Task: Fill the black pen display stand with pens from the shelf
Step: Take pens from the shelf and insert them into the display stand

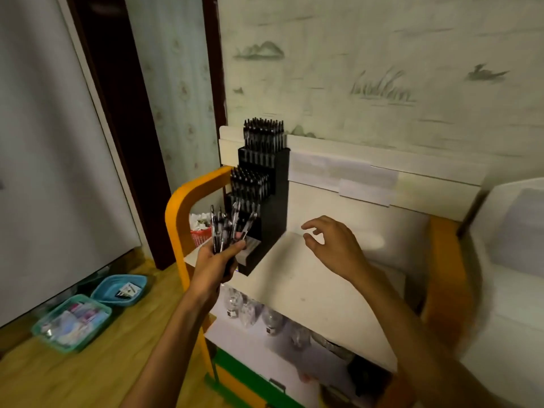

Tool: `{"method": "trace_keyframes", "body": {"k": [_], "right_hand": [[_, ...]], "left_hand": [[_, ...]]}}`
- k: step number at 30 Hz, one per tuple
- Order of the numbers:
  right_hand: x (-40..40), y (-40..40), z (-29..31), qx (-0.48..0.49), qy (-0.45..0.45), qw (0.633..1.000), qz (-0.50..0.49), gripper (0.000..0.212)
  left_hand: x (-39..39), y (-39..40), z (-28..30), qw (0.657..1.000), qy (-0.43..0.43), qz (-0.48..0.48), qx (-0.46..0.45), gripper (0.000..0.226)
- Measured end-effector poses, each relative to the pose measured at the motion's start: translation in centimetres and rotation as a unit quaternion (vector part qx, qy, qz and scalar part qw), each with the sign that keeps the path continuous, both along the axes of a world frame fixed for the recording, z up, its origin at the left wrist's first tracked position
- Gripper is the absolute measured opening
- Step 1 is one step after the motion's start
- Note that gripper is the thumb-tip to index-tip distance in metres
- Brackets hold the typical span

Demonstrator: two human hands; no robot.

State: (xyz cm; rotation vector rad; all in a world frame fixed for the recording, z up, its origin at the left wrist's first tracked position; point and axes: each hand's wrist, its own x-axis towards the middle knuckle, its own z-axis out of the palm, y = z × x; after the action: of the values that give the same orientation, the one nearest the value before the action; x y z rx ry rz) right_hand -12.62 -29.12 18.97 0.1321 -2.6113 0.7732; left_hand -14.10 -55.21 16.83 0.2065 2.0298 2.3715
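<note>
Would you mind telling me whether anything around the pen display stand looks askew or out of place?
Mostly tidy: the upper tiers of the black pen display stand hold upright rows. The lowest front tier looks odd, with a few pens leaning at angles rather than standing straight. The left hand grips a loose bundle of pens; the right hand hovers open.

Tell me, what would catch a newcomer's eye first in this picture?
Probably the tall black stepped pen display stand at the left end of the cream shelf top, its upper tiers packed with dark pens. Just in front, the left hand grips a bundle of black pens, while the right hand hovers open above the shelf.
</note>
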Motion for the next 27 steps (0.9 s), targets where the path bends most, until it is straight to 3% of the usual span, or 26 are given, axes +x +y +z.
{"method": "trace_keyframes", "body": {"k": [4,12,16,27], "right_hand": [[-4.6,-3.9,-0.4,-0.015,0.000,1.000,-0.010,0.020],[-10.5,-8.7,-1.3,-0.006,-0.011,0.999,-0.030,0.019],[-11.7,-9.8,-1.5,0.002,-0.019,0.998,-0.059,0.019],[-14.9,-14.2,-1.4,-0.004,0.001,0.993,-0.117,0.023]], "left_hand": [[-4.9,-3.4,0.5,1.000,-0.003,-0.012,-0.019,0.012],[-12.3,-7.0,-0.1,0.996,-0.061,-0.062,-0.023,0.026],[-15.0,-7.8,0.0,0.989,-0.074,-0.126,0.024,0.021],[-21.9,-9.2,-2.7,0.961,-0.087,-0.264,0.003,0.032]]}}
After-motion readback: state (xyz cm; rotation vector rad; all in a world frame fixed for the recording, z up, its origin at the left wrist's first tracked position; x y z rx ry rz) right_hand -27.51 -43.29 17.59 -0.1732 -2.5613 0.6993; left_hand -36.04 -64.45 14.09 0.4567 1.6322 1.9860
